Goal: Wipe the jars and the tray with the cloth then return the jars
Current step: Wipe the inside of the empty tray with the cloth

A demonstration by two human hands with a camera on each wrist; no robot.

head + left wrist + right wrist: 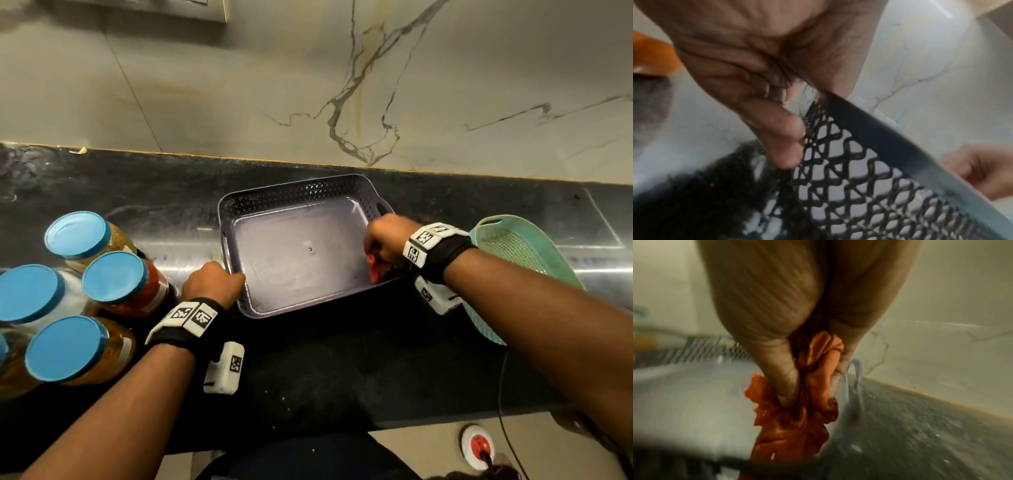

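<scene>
While tray [298,186] gripped, jars [113,277] leftward.

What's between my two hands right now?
In the head view, only the grey tray's bare floor lies between the left hand and right hand.
</scene>
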